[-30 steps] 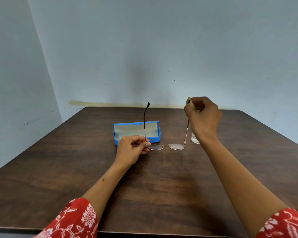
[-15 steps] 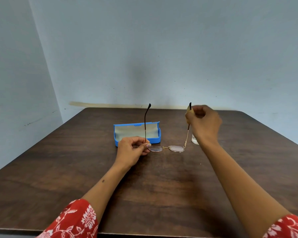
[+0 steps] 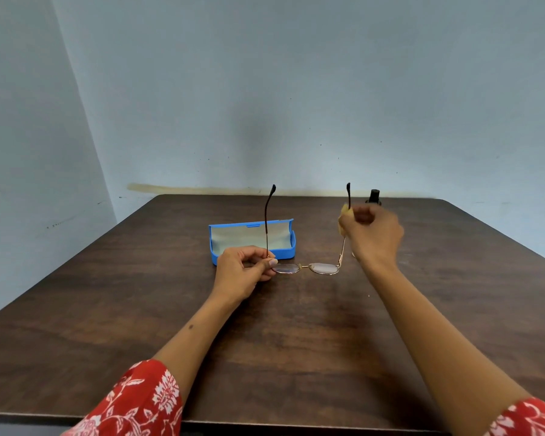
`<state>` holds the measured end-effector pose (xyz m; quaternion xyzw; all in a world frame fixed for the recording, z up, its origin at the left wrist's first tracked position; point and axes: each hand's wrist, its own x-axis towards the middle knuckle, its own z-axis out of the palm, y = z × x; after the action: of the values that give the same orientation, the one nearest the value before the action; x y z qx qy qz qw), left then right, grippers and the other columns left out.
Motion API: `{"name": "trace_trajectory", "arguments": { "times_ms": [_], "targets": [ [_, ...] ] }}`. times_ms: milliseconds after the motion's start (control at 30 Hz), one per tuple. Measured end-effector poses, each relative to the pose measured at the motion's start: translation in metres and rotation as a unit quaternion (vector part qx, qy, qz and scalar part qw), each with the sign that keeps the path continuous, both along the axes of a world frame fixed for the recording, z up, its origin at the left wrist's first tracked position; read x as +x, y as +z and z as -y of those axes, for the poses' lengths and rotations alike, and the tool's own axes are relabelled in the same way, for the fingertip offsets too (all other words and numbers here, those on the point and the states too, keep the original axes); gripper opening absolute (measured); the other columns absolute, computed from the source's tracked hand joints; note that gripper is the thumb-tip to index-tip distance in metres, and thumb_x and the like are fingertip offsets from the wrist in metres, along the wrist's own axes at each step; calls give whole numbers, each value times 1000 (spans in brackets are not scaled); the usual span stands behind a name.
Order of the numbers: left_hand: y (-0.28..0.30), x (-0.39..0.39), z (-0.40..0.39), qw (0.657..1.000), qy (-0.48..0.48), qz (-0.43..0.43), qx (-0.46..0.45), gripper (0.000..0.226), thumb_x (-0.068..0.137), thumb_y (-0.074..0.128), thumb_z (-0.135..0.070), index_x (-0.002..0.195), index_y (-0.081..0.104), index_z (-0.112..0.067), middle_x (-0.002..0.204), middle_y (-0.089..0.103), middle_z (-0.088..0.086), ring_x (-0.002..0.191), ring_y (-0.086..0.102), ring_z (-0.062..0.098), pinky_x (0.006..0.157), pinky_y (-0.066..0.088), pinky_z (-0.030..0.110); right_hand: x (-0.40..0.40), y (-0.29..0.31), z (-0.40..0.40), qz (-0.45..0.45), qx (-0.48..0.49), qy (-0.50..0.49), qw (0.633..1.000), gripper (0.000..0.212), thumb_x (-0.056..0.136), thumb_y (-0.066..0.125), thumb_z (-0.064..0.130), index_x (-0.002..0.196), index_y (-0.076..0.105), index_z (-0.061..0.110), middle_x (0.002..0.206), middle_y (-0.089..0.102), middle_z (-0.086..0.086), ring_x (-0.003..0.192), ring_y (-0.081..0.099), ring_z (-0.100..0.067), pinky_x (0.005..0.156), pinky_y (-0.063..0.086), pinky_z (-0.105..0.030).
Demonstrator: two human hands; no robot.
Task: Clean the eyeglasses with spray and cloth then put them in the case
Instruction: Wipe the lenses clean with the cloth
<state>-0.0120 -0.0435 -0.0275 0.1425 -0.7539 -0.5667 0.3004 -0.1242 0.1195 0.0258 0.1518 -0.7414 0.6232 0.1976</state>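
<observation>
Dark wooden surface across lower half of frame, pale blue wall behind, filling upper half. Two forearms reaching in from bottom edge, red floral sleeves at lower left and lower right corners.

Blue case at centre, slightly left, lying open on surface, pale lining exposed, lid standing up at rear.

Left hand at centre left, just in front of case, fingers curled, thumb and fingertips pinching left end of eyeglasses at hinge. Right hand at centre right, blurred, fingers clenched around yellow cloth and right temple arm of eyeglasses; cloth mostly hidden inside grip.

Eyeglasses at frame centre, between both hands, just in front of case. Thin gold rim, lenses low and close to surface; contact with surface cannot be told. Both temple arms pointing upward, dark tips near far edge of surface.

Spray bottle behind right hand, upper centre right; black cap visible, body largely hidden.
</observation>
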Motion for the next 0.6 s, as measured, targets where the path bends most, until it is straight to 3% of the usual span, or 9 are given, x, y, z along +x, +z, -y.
{"name": "trace_trajectory", "arguments": {
  "times_ms": [133, 233, 367, 500, 600],
  "targets": [
    [0, 0, 1, 1000, -2, 4, -2, 8, 79, 69, -3, 86, 70, -7, 72, 71, 8, 64, 70, 12, 66, 60, 27, -3, 11, 1, -25, -16, 10, 1000, 4, 80, 66, 19, 79, 69, 16, 69, 69, 0, 69, 65, -11, 66, 44, -8],
    [0, 0, 1, 1000, -1, 2, 1, 8, 79, 69, -2, 86, 70, -5, 71, 70, 8, 64, 70, 12, 65, 59, 26, 2, -7, -1, -2, 16, 7, 1000, 14, 84, 65, 25, 73, 67, 16, 66, 68, 2, 68, 63, -10, 62, 36, 1],
    [0, 0, 0, 1000, 0, -5, 5, 8, 79, 69, -1, 82, 70, -8, 70, 70, 8, 61, 69, 10, 63, 59, 24, 7, -26, -3, 40, 30, 13, 999, 15, 84, 65, 26, 72, 66, 18, 60, 65, 9, 66, 62, -9, 61, 37, -3],
    [0, 0, 0, 1000, -6, -5, 8, 10, 79, 69, -1, 80, 69, -11, 70, 70, 9, 61, 69, 10, 63, 59, 25, 3, -8, 1, 13, -21, -6, 1000, 10, 82, 67, 23, 77, 68, 15, 67, 68, 2, 68, 63, -10, 58, 36, 2],
    [0, 0, 0, 1000, -9, -5, 9, 8, 79, 69, -1, 82, 70, -8, 71, 69, 10, 61, 69, 11, 63, 59, 24, 2, 6, 3, -2, -62, -3, 998, 0, 80, 67, 16, 80, 67, 16, 69, 67, 3, 69, 64, -11, 58, 41, -2]
  ]
}}
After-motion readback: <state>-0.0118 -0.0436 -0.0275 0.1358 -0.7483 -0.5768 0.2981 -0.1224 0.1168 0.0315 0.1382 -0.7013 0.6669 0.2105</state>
